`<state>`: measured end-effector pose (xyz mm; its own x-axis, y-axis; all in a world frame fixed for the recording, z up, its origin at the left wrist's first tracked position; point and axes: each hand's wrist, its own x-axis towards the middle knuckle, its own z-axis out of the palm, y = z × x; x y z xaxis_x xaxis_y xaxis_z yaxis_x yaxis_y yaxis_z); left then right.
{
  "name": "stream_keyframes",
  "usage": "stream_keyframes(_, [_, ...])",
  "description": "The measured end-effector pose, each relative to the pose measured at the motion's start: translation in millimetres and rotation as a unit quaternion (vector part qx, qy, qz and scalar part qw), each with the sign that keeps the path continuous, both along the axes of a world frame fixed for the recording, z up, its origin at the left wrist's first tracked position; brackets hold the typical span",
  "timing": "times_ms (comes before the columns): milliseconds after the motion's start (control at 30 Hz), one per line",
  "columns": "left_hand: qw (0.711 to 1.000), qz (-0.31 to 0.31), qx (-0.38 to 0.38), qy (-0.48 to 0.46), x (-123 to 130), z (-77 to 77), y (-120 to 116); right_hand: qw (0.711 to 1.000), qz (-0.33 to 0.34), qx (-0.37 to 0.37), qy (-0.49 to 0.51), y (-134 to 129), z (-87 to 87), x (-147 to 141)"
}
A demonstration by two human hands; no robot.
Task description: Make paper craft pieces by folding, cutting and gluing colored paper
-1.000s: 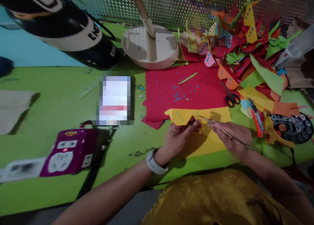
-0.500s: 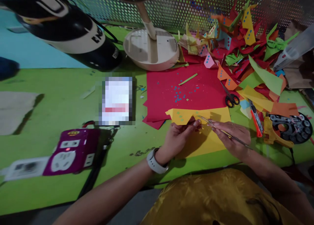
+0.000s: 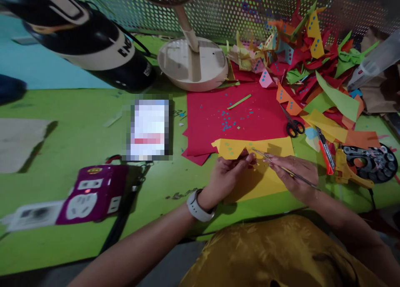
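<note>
My left hand (image 3: pixel 233 168) pinches a small folded piece of yellow paper (image 3: pixel 229 148) marked with small green-blue dots. In my right hand (image 3: pixel 295 174) is a pair of tweezers (image 3: pixel 289 171), held like a pen. Its tip meets the yellow piece near my left thumb, by another few dots. Beneath both hands lies a larger yellow sheet (image 3: pixel 268 185). Behind it, a red sheet (image 3: pixel 206 116) carries many tiny blue bits (image 3: pixel 227 122) and a thin green paper strip (image 3: pixel 239 101). My left fingertips are partly hidden behind the folded paper.
Black-handled scissors (image 3: pixel 295 127), a red box cutter (image 3: pixel 325 150) and a yellow tape dispenser (image 3: pixel 346 166) lie right. Colourful folded papers (image 3: pixel 300 57) heap behind. Leftward are a blurred-out phone (image 3: pixel 149 128), a purple power strip (image 3: pixel 92 193), a fan base (image 3: pixel 193 70) and a large bottle (image 3: pixel 103 49).
The tweezers' tip has shifted very slightly at the yellow piece. Both hands keep nearly the same place and hold.
</note>
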<state>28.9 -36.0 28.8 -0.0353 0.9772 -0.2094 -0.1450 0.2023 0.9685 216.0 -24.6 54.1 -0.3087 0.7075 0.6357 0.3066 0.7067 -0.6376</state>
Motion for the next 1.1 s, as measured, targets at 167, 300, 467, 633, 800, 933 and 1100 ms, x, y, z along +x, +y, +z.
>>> stream_keyframes(167, [1.0, 0.006, -0.003, -0.012, 0.1, -1.4, -0.4, 1.0, 0.002, -0.004, -0.007, -0.2, 0.0, 1.2])
stream_keyframes(300, [1.0, 0.009, -0.012, -0.018, 0.7, -2.1, -0.4, 1.0, 0.001, 0.004, -0.01, 0.5, 0.9, 1.1])
stream_keyframes(467, [1.0, 0.009, -0.012, -0.018, 0.9, -1.3, 0.1, 1.0, -0.002, 0.01, -0.014, 0.1, 2.0, 1.1])
stream_keyframes(633, [1.0, 0.003, -0.006, -0.004, 0.3, -0.2, -0.2, 1.0, -0.007, -0.007, -0.019, -0.7, 1.6, 1.6])
stream_keyframes(800, [1.0, 0.001, -0.006, -0.005, 0.5, -1.0, -0.1, 0.999, -0.007, 0.004, -0.033, -0.1, 1.6, 2.1])
stream_keyframes(933, [1.0, -0.008, -0.003, -0.005, 0.0, -1.5, 0.5, 0.999, -0.01, 0.003, -0.034, 0.3, 1.0, 1.7])
stream_keyframes(1100, [1.0, -0.011, -0.003, -0.018, -1.2, -4.6, 0.8, 0.999, -0.018, 0.016, -0.028, 0.3, 2.2, 0.6])
